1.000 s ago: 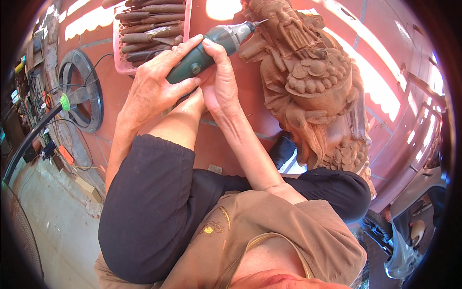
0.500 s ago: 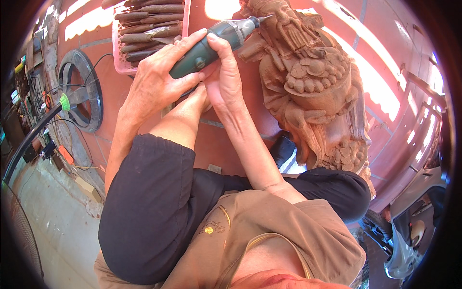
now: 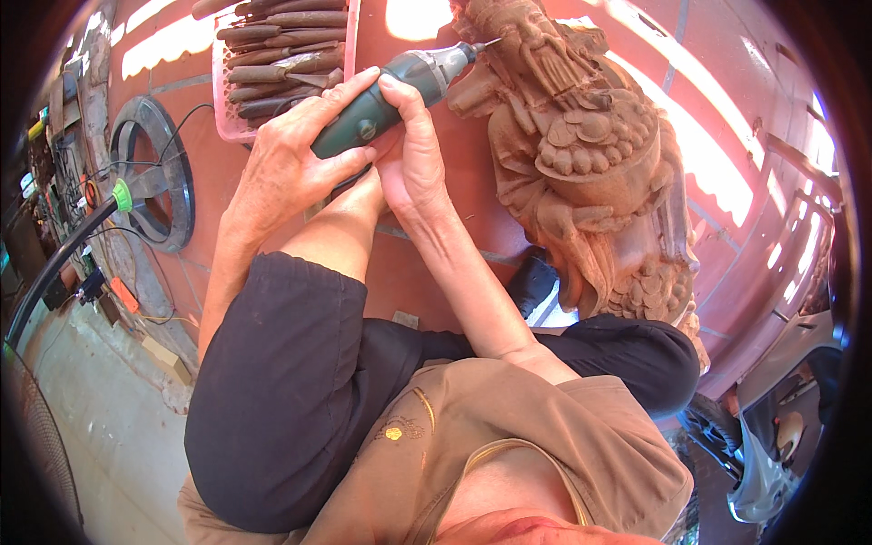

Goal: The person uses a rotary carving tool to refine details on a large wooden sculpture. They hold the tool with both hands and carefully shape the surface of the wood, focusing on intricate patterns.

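A dark green rotary tool (image 3: 371, 116) with a grey nose is gripped in both my hands. Its body lies between the thumb and fingers of my left hand (image 3: 289, 162), while my right hand (image 3: 416, 153) closes round its other side near the nose. The thin bit points up and right, its tip at the face of a carved brown statue (image 3: 581, 218); whether it touches the surface I cannot tell. The statue is a bearded figure with a heap of rounded shapes at its middle, lying on the floor to the right of my hands.
Many dark carving-tool handles lie in a pink plastic basket (image 3: 221, 100) on the red tiled floor (image 3: 427, 272). At left stand a round grey base (image 3: 184, 200) and a black pole (image 3: 64, 254) with a green collar, with loose cables around. My bent knee (image 3: 272, 381) rises below.
The rotary tool and both hands have shifted slightly left and toward me. The bit tip has drawn a little down and left along the statue's face area.
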The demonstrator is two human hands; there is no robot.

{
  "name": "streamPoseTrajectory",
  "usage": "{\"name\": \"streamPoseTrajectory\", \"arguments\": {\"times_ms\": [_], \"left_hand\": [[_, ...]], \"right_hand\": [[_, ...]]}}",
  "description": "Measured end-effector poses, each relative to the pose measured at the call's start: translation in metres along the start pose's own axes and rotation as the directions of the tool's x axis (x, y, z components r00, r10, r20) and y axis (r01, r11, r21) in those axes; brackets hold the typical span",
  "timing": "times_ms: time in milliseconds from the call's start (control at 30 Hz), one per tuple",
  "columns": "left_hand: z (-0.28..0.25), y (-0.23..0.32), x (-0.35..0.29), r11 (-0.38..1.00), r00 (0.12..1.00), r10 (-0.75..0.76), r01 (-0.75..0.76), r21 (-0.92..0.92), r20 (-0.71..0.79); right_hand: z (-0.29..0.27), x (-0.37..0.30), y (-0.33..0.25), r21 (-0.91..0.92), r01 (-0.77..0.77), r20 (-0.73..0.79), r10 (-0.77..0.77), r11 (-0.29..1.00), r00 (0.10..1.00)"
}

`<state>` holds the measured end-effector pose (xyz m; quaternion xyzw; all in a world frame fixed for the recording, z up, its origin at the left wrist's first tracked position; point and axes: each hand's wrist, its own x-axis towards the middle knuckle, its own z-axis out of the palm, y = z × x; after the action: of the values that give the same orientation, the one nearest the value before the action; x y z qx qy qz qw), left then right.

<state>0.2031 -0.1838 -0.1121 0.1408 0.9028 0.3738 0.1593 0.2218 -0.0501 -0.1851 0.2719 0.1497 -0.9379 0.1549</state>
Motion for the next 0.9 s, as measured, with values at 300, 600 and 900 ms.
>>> {"name": "streamPoseTrajectory", "arguments": {"times_ms": [300,600,900], "left_hand": [[0.000,0.002,0.006,0.999,0.999,0.034,-0.034,-0.007,-0.018],[0.004,0.002,0.008,1.000,1.000,0.015,-0.015,0.008,-0.019],[0.000,-0.002,-0.002,0.999,1.000,-0.010,0.010,0.033,-0.001]], "right_hand": [[0.004,0.001,-0.006,0.006,0.028,0.003,-0.028,1.000,1.000],[0.003,0.003,-0.009,-0.001,0.040,-0.006,-0.040,0.999,0.999],[-0.001,0.000,0.003,0.013,-0.010,0.011,0.010,1.000,1.000]]}}
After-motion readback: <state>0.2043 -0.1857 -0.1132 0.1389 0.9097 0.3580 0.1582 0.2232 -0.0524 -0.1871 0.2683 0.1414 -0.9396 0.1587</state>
